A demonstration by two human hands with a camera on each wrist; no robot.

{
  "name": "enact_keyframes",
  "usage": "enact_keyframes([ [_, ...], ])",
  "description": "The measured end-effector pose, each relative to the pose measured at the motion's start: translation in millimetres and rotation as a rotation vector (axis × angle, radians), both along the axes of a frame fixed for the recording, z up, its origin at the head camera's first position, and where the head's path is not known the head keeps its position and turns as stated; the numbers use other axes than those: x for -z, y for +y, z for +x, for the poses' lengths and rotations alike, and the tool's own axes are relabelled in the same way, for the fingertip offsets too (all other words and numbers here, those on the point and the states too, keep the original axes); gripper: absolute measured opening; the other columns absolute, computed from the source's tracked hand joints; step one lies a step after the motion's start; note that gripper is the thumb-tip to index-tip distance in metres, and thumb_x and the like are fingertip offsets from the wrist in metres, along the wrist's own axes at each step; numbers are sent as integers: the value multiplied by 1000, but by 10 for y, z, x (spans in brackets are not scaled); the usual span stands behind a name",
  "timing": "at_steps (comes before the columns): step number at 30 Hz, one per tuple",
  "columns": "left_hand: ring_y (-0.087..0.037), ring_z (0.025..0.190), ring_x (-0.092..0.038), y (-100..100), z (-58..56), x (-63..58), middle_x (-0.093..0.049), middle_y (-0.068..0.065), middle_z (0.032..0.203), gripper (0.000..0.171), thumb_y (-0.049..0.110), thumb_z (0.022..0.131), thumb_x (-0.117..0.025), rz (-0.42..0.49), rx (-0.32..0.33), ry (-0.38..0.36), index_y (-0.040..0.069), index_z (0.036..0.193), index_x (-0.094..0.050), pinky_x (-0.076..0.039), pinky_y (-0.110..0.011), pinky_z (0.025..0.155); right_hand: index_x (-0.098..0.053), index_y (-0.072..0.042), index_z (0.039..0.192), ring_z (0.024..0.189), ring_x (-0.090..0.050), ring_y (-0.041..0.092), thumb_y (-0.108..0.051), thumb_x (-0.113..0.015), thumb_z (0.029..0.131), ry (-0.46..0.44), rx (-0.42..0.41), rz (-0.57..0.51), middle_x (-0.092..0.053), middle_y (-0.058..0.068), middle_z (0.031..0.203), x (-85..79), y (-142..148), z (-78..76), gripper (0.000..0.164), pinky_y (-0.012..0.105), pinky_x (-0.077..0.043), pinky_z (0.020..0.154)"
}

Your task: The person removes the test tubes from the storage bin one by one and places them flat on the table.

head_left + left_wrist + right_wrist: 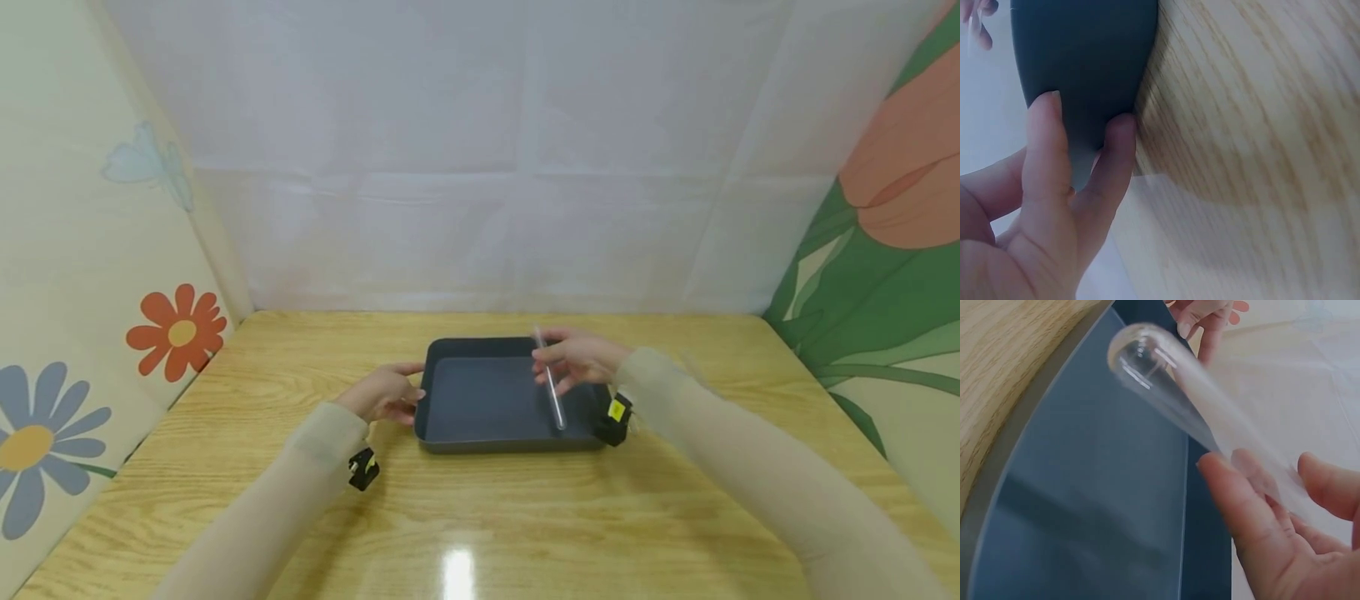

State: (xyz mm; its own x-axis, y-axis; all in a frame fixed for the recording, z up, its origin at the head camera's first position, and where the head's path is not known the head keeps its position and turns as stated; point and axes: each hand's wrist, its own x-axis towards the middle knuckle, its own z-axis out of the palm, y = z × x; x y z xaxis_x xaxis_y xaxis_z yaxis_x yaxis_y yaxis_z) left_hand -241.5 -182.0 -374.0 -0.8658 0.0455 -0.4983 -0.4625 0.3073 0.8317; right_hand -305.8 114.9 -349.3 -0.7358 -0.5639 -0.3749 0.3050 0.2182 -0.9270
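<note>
A dark grey rectangular tray (483,400) lies on the wooden table, its long side across. My left hand (384,393) holds the tray's left end. In the left wrist view, one fingertip (1047,109) meets the rim and another finger reaches the lower edge of the outer wall. Over the tray's right part, my right hand (585,358) holds a clear glass test tube (553,390) between thumb and fingers. The tube slants, its rounded closed end (1135,350) down toward the front and its upper end past the fingers.
The wood-grain table (495,517) stretches around the tray on all sides. A white cloth backdrop (480,167) hangs behind it. Flower-printed panels stand left (75,250) and right (900,292). Small black wrist devices sit at the left (364,469) and right (615,421) cuffs.
</note>
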Motion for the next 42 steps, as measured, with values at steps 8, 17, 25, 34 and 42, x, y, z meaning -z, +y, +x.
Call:
enact_keyframes([
  [8, -19, 73, -58, 6, -3, 12, -56, -21, 109, 66, -7, 96, -48, -5, 2, 2, 5, 155, -21, -54, -24, 54, -21, -1, 151, 71, -62, 17, -3, -47, 101, 9, 12, 1, -56, 10, 87, -5, 75, 9, 56, 31, -56, 55],
  [17, -20, 74, -59, 16, -6, -12, -55, -24, 117, 65, -7, 96, -49, -28, -22, -13, 9, 155, -24, -54, -24, 53, -18, -3, 153, 71, -63, 16, -4, -45, 101, 6, 2, -7, -56, 10, 88, -7, 137, -8, 59, 30, -56, 56],
  [25, -23, 80, -62, 10, -14, -5, -52, -28, 126, 64, -7, 97, -48, -27, -28, -14, 9, 155, -25, -54, -24, 52, -13, -3, 155, 72, -63, 15, -6, -44, 103, 0, -8, -7, -56, 9, 89, 15, 229, -12, 61, 30, -55, 57],
  [34, -21, 78, -62, -4, -21, 7, -53, -27, 124, 64, -7, 97, -48, -15, -22, -7, 8, 154, -26, -54, -23, 51, -14, -3, 155, 75, -63, 15, -7, -44, 103, 16, 5, 11, -57, 8, 91, 15, 325, -12, 60, 30, -55, 59],
  [42, -22, 79, -62, 5, -21, 3, -52, -26, 125, 64, -7, 97, -48, -21, -28, -12, 8, 154, -25, -54, -24, 52, -13, -4, 155, 75, -63, 14, -8, -44, 103, 10, 8, 5, -57, 8, 91, 8, 403, -14, 61, 29, -55, 58],
])
